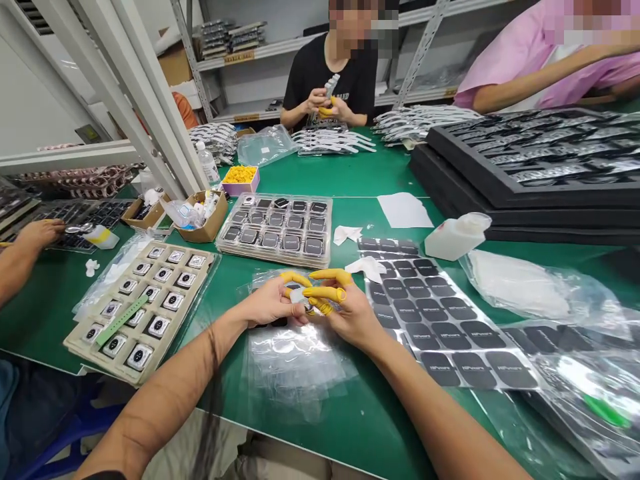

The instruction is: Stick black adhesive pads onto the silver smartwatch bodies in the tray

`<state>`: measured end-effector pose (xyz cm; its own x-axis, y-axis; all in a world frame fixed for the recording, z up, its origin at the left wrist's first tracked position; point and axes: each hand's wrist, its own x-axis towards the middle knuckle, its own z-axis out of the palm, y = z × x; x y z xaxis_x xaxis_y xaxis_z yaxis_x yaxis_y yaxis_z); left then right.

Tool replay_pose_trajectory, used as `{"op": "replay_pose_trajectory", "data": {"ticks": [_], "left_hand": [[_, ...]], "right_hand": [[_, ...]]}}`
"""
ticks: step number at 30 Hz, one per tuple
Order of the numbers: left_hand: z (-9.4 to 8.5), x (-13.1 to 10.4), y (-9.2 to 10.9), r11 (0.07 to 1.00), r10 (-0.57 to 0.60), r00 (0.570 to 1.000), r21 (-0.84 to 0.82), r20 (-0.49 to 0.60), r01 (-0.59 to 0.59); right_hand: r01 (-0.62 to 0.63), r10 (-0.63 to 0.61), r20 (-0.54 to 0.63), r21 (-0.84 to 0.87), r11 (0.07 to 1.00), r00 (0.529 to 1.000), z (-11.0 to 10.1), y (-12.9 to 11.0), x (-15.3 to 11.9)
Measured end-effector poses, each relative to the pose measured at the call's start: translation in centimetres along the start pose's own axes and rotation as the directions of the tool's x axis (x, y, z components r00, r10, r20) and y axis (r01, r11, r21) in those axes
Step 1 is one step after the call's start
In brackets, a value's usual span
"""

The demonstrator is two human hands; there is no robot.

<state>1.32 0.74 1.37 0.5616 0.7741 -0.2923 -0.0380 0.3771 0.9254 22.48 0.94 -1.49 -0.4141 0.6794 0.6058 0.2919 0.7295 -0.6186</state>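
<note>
Between my hands is a small silvery piece (299,295) that looks like a watch case, partly hidden by fingers. My left hand (267,301), with yellow finger cots, pinches it from the left. My right hand (353,307) also wears yellow cots; its fingers curl around the piece's right side. Clear plastic bags (303,367) lie spread below both hands. To the left is a beige tray (75,341) of watch cases, with a green watch strap (123,320) lying across it. Right of my hands are sheets of black rounded-square stickers (435,310).
A clear tray (273,261) of dark square pieces stands ahead. Further out are a purple box (250,183) of yellow finger cots, a cardboard box (205,230), a white bottle (457,237) and black foam trays (465,180). Co-workers sit opposite; another person's hand (40,233) is at far left.
</note>
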Motion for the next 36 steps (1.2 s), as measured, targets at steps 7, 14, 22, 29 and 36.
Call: {"op": "replay_pose_trajectory", "data": {"ticks": [7, 14, 22, 29, 36], "left_hand": [[0.6, -0.1, 0.4, 0.994, 0.056, 0.997, -0.091, -0.061, -0.061], [0.7, 0.3, 0.5, 0.998, 0.066, 0.956, 0.020, -0.285, -0.063], [1.4, 0.5, -0.9, 0.974, 0.084, 0.966, 0.225, -0.243, -0.028], [1.2, 0.9, -1.9, 0.970, 0.164, 0.938, 0.225, -0.304, -0.096], [1.2, 1.0, -2.2, 0.958, 0.183, 0.933, 0.268, -0.311, -0.099]], "right_hand": [[-0.324, 0.334, -0.038, 0.162, 0.932, 0.942, -0.1, -2.1, 0.7], [-0.272, 0.363, 0.291, -0.310, 0.911, 0.885, -2.8, -0.7, 0.6], [-0.506, 0.416, -0.299, -0.622, 0.598, 0.859, -4.1, 4.2, -0.2], [-0.420, 0.436, 0.045, -0.199, 0.886, 0.899, -4.8, 1.5, 0.6], [-0.397, 0.390, -0.174, -0.681, 0.615, 0.904, -3.7, 2.6, 0.3]]}}
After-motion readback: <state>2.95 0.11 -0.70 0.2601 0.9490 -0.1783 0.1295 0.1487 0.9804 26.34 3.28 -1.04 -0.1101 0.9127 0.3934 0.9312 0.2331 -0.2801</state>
